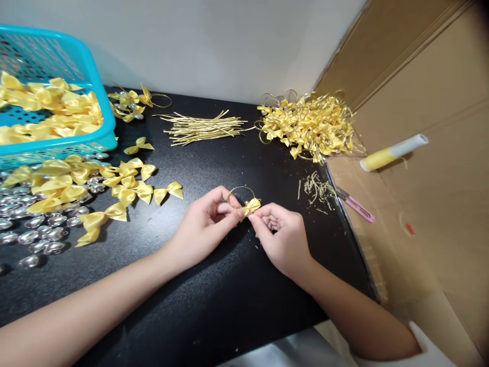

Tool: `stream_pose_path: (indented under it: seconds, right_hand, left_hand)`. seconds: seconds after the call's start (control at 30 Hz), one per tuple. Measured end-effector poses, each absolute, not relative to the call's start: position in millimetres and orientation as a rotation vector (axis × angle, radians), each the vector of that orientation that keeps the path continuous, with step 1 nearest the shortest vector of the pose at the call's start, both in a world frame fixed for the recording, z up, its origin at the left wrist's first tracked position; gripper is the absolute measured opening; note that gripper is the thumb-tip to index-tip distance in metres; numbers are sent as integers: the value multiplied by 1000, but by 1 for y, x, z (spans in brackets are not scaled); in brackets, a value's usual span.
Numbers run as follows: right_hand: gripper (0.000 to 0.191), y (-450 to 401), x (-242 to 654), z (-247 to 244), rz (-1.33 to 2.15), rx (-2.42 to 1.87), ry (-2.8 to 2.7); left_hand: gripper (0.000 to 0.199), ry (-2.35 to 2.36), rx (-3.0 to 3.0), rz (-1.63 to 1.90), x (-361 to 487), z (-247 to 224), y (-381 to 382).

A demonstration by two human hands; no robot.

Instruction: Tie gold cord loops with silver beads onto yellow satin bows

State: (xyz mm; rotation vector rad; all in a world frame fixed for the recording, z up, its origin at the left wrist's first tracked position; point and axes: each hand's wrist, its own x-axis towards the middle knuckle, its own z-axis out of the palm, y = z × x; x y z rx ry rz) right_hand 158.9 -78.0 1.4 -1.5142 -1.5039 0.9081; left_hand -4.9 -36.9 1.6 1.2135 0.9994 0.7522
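Observation:
Between my two hands is a yellow satin bow (252,205) with a thin gold wire ring (242,187) rising above it. My left hand (210,216) pinches the bow and the base of the ring between thumb and forefinger. The fingertips of my right hand (280,232) are closed on the bow's right side, its other fingers curled in. A small shiny bead seems to sit by the bow's knot, partly hidden. Loose yellow bows (133,191) and silver beads (46,234) lie left of my hands on the black table (214,306).
A turquoise basket (109,102) of bows stands at back left. Behind my hands lies a bundle of gold wire ties (206,127). A heap of ringed bows (309,125), wire clippings (317,188), a pink-handled cutter (359,209) and a yellow-and-white tube (393,153) are at right.

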Motion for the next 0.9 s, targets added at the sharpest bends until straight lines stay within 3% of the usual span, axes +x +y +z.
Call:
stream_pose_path:
  seconds: [0.9]
  right_hand:
    - [17,-77,154,-5,1155,-1425,-1245]
  left_hand:
    - [14,1028,1366,877,-6,-2,-42]
